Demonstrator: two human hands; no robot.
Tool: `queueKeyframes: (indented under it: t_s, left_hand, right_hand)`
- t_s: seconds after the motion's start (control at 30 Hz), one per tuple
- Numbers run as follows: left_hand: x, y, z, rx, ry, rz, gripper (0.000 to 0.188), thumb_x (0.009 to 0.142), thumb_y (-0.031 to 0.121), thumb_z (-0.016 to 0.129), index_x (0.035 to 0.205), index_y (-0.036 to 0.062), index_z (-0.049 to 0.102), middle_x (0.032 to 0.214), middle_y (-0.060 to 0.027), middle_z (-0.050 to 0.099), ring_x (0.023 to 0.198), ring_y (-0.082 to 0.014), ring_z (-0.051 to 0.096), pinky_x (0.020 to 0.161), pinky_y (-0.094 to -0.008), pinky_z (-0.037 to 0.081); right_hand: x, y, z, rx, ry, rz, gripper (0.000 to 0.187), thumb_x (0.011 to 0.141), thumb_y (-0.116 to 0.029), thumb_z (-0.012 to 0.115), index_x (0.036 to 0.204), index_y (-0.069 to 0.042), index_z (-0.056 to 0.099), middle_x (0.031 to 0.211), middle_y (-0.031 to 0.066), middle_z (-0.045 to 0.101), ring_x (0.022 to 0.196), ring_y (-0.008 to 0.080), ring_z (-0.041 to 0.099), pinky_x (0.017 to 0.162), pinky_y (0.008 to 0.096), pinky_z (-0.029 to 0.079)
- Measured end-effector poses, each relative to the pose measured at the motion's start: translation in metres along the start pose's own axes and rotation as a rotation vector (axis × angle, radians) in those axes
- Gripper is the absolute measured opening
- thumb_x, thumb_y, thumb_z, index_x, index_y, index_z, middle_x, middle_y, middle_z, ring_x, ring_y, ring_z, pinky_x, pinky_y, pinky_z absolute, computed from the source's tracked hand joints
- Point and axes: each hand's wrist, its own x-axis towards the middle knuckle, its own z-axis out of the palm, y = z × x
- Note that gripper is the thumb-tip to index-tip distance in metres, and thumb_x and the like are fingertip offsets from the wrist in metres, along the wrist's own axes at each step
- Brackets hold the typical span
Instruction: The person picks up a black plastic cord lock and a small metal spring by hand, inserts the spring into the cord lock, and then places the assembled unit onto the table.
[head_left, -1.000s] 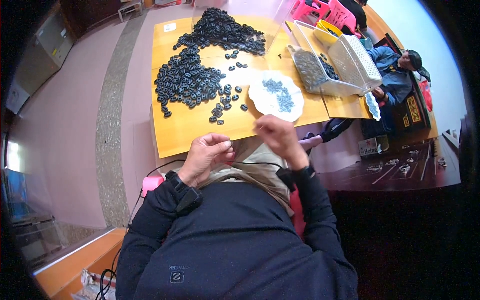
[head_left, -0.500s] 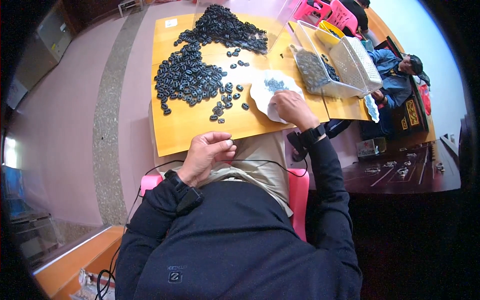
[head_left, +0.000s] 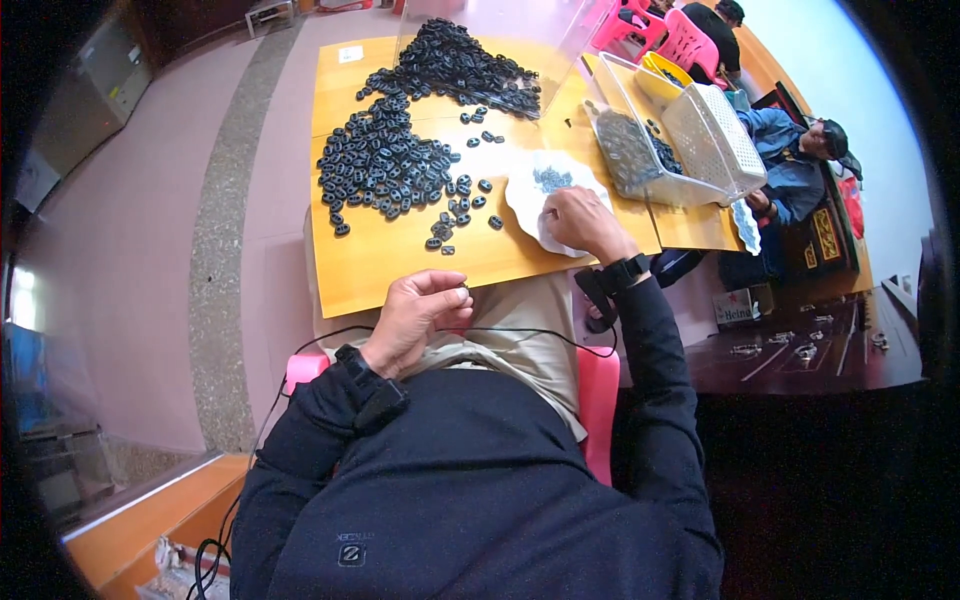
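My left hand (head_left: 420, 315) is closed in front of the table's near edge, thumb and index finger pinching a small dark piece (head_left: 463, 287) that is mostly covered by the fingertips. Over a white dish with a wavy rim (head_left: 522, 208) is my right hand (head_left: 588, 222), its fingers drawn together and pointing down. Small grey-blue parts (head_left: 552, 178) lie in the dish just beyond those fingers. Whatever the right fingertips hold, if anything, is hidden. A heap of small black oval parts with two holes (head_left: 385, 160) spreads to the left of the dish, with several loose ones (head_left: 462, 205) between them.
More black parts (head_left: 465, 65) are piled at the table's far side in a clear tray. A clear bin (head_left: 625, 160) with dark parts and a white perforated basket (head_left: 712, 130) stand at right. Beyond sits a person in blue (head_left: 785, 150). A thin cable (head_left: 540, 322) crosses my lap.
The view has shifted slightly, so the table sits a little lower. My right hand stays at the dish with its fingers slightly shifted; my left hand keeps its pinch.
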Motion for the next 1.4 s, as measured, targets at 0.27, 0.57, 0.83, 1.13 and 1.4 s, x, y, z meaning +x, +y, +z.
queueKeyframes:
  t_s: [0.27,0.57,0.83,1.13,1.4]
  left_hand:
    - [-0.001,0.001,0.003,0.009,-0.011,-0.006,0.02,0.089,0.003,0.063,0.108,-0.002,0.058,0.09,-0.0076,0.065,0.079,-0.0149,0.066,0.074,-0.028,0.057]
    - [-0.003,0.001,0.003,0.01,0.003,-0.008,0.019,0.089,0.003,0.063,0.107,-0.0015,0.058,0.089,-0.0074,0.065,0.079,-0.0156,0.066,0.074,-0.0286,0.058]
    - [-0.001,-0.001,0.002,0.001,0.0,-0.016,0.019,0.089,0.002,0.063,0.107,-0.0007,0.059,0.09,-0.0072,0.065,0.079,-0.0151,0.066,0.074,-0.0274,0.058]
    - [0.001,-0.002,0.002,-0.003,-0.003,-0.005,0.017,0.089,0.002,0.063,0.106,0.0,0.059,0.096,-0.0102,0.066,0.08,-0.0152,0.066,0.076,-0.0278,0.058]
    - [0.0,-0.004,0.001,0.028,-0.047,-0.001,0.014,0.089,0.004,0.064,0.102,-0.0004,0.063,0.095,-0.0089,0.067,0.078,-0.0123,0.065,0.073,-0.0261,0.058]
  right_hand:
    - [-0.016,0.011,0.008,0.112,0.202,-0.015,0.012,0.087,-0.008,0.053,0.092,-0.002,0.062,0.09,0.0191,0.062,0.088,0.038,0.059,0.079,0.0434,0.046]
    - [-0.025,0.004,0.006,0.333,0.282,0.0,0.01,0.089,-0.011,0.056,0.089,-0.001,0.059,0.086,0.0211,0.063,0.086,0.0405,0.061,0.073,0.0459,0.047]
    - [-0.028,0.005,0.008,0.297,0.292,0.034,0.017,0.088,-0.017,0.063,0.087,-0.001,0.061,0.083,0.0218,0.064,0.082,0.0397,0.062,0.07,0.0451,0.048]
    - [-0.034,0.003,0.009,0.529,0.378,0.06,0.01,0.087,-0.01,0.062,0.089,0.0,0.064,0.077,0.0173,0.065,0.071,0.0295,0.064,0.064,0.0364,0.048]
    - [-0.043,0.007,0.026,0.931,0.309,0.182,0.009,0.089,-0.008,0.063,0.092,0.0,0.065,0.065,-0.0004,0.058,0.056,0.0046,0.054,0.049,0.0226,0.042]
